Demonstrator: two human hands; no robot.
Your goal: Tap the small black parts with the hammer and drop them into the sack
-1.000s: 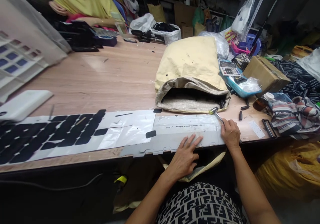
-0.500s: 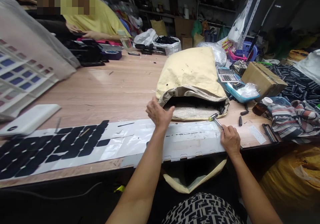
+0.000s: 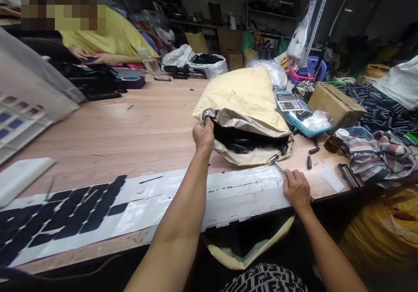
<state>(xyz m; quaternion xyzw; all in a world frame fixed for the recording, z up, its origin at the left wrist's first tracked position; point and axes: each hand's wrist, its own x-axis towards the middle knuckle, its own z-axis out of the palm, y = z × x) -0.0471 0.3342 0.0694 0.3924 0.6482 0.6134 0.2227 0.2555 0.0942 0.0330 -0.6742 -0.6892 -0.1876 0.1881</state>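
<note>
A cream sack (image 3: 241, 89) lies on the table with its mouth facing me, and dark pieces (image 3: 243, 145) show inside. My left hand (image 3: 203, 136) is closed on the left edge of that mouth. Closed round the handle of a small hammer (image 3: 273, 159), my right hand (image 3: 297, 189) rests at the table's front edge. The hammer's head, partly yellow-green, lies just before the sack's lower lip. Below the table edge, a second cream sack (image 3: 241, 261) gapes before my lap.
Black rounded pieces (image 3: 94, 205) lie on a white sheet at left. Right of the sack are a calculator (image 3: 289, 102), a blue tray (image 3: 310, 126), a cardboard box (image 3: 338, 105), a brown bottle (image 3: 335, 142) and a striped cloth (image 3: 380, 155). A person in yellow (image 3: 111, 35) sits across the table.
My left hand has gone from open beside the sack to closed on its mouth, which is now lifted wider on the left. My right hand still holds the hammer. The view has shifted.
</note>
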